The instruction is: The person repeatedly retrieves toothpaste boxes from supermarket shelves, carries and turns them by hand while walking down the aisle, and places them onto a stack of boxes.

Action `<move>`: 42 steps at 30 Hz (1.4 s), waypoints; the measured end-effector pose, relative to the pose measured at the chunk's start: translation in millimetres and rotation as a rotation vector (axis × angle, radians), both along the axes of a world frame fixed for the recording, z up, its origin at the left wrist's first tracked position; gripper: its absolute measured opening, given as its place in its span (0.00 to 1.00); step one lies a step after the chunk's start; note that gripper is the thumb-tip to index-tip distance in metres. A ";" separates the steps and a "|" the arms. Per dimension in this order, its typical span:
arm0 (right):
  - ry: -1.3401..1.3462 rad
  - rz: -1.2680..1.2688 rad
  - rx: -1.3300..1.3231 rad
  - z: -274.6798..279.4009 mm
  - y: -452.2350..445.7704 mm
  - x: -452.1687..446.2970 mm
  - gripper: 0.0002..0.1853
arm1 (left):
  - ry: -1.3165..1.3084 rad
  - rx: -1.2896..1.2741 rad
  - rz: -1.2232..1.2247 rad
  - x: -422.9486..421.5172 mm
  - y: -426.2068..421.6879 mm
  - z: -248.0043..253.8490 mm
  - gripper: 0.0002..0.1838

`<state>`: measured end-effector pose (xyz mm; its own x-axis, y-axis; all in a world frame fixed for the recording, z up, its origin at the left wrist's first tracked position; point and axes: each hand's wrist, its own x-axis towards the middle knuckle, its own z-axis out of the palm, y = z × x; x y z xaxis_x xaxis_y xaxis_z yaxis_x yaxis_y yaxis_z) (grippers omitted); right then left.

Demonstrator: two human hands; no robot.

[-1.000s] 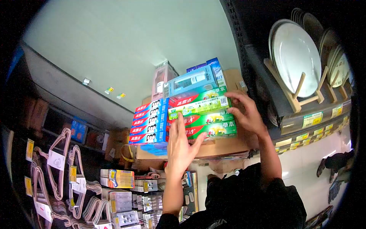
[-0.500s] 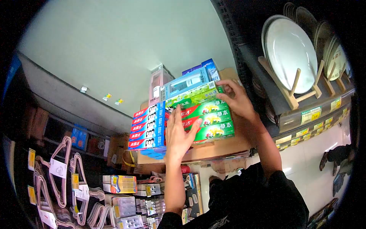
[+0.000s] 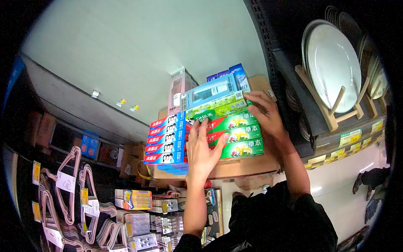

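A green Darlie toothpaste box lies across the top of a stack of red-and-green toothpaste boxes. My left hand rests flat against the left part of that stack, fingertips at the lower edge of the Darlie box, fingers stretched and the thumb apart. Around the right end of the Darlie box, my right hand has its fingers bent and spread, touching or very near the box end. To the left stand stacked blue-and-red toothpaste boxes. Behind the Darlie box are a light-blue box and a pink box.
Dark blue boxes stand at the back of the cardboard tray. White plates sit in wooden racks at the right. Hangers and blister-packed goods hang at the lower left. A person's dark sleeve shows at the far right.
My left fingers have drawn down slightly, uncovering the Darlie lettering. My right hand stays at the box end. The whole view has shifted a little.
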<state>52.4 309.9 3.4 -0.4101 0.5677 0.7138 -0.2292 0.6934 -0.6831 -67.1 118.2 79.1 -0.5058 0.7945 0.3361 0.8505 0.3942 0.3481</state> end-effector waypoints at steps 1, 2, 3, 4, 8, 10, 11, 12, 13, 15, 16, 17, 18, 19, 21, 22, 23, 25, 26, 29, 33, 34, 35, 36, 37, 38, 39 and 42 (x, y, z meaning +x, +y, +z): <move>-0.004 0.005 0.002 0.7 0.2 1.4 0.18 | 0.001 0.000 0.002 0.5 0.0 0.4 0.39; -0.008 0.028 0.002 1.7 0.2 2.5 0.18 | -0.006 0.009 -0.002 -0.2 -0.1 -0.5 0.39; -0.014 0.049 0.003 3.7 0.3 3.8 0.18 | -0.014 0.020 -0.007 -1.7 -0.2 -1.6 0.39; -0.019 0.069 0.003 5.8 0.3 5.6 0.18 | -0.022 0.030 -0.012 -2.5 -0.3 -2.3 0.38; -0.093 0.035 0.035 15.0 -1.1 15.1 0.20 | -0.009 0.090 -0.037 -1.5 -1.3 -0.8 0.31; -0.092 -0.012 0.033 18.8 -7.9 20.4 0.21 | -0.017 0.132 -0.062 0.0 -4.9 1.1 0.32; -0.067 -0.005 -0.020 21.2 -12.7 25.7 0.21 | -0.021 0.153 -0.075 0.5 -7.6 2.3 0.33; -0.043 0.002 -0.073 23.3 -19.2 32.7 0.21 | -0.051 0.198 -0.108 3.1 -12.3 4.7 0.32; -0.020 0.009 -0.124 22.6 -26.1 38.6 0.21 | -0.082 0.244 -0.140 7.2 -19.2 7.2 0.31; -0.008 -0.043 -0.113 11.4 -41.7 54.8 0.20 | -0.127 0.348 -0.208 16.8 -42.3 2.2 0.30; -0.001 -0.068 -0.106 4.6 -50.5 64.2 0.19 | -0.135 0.444 -0.259 20.5 -56.6 -12.3 0.27; 0.028 -0.114 -0.041 -2.3 -61.5 72.7 0.18 | -0.074 0.440 -0.352 21.6 -76.6 -24.8 0.29; 0.076 -0.084 -0.136 -12.8 -78.8 81.1 0.17 | -0.238 0.502 -0.346 34.1 -96.3 -48.0 0.32; 0.067 -0.098 -0.049 -26.5 -88.7 89.4 0.17 | -0.406 0.580 -0.377 45.1 -111.0 -73.8 0.32; 0.046 -0.069 -0.063 -51.7 -118.7 103.3 0.18 | -0.616 0.516 -0.368 66.4 -137.4 -125.7 0.28; -0.007 0.007 -0.051 -54.3 -129.3 110.8 0.18 | -0.766 0.485 -0.315 87.9 -139.3 -131.8 0.25; 0.045 0.143 -0.146 -64.6 -142.9 114.8 0.19 | -0.886 0.329 -0.256 98.2 -148.2 -149.5 0.22; 0.022 0.345 -0.137 -53.3 -156.0 128.4 0.18 | -1.027 0.077 -0.161 118.7 -158.6 -176.4 0.21; -0.011 0.428 -0.153 -49.1 -160.0 133.2 0.18 | -1.044 0.016 -0.134 127.5 -165.2 -192.4 0.21; -0.114 0.553 -0.223 -48.0 -167.7 139.6 0.17 | -0.985 -0.076 -0.159 138.0 -171.3 -217.3 0.23; -0.250 0.686 -0.294 -58.6 -173.0 137.3 0.16 | -0.756 -0.168 -0.162 144.7 -172.5 -234.7 0.30; -0.269 0.718 -0.297 -59.3 -174.4 134.3 0.15 | -0.766 -0.220 -0.185 143.7 -173.9 -229.3 0.33; -0.285 0.750 -0.297 -58.6 -175.6 131.4 0.15 | -0.793 -0.231 -0.176 145.7 -176.3 -231.1 0.33; -0.300 0.774 -0.294 -58.0 -178.0 129.2 0.15 | -0.820 -0.247 -0.174 147.0 -179.4 -233.4 0.33; -0.314 0.803 -0.292 -57.3 -181.0 124.6 0.14 | -0.844 -0.267 -0.177 146.8 -182.9 -234.5 0.34; -0.326 0.830 -0.288 -56.1 -183.9 121.1 0.14 | -0.885 -0.320 -0.148 147.3 -186.7 -235.3 0.35; -0.335 0.857 -0.282 -55.1 -187.5 118.1 0.14 | -0.871 -0.298 -0.122 148.9 -192.0 -234.1 0.35; -0.370 0.942 -0.268 -49.7 -199.2 110.7 0.13 | -0.843 -0.248 -0.031 160.3 -210.8 -233.7 0.36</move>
<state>163.1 110.7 -46.3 -0.9358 0.0263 0.3515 -0.3432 0.1586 -0.9258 93.2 -92.6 -154.6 -0.4847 0.8128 -0.3233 0.3607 0.5224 0.7727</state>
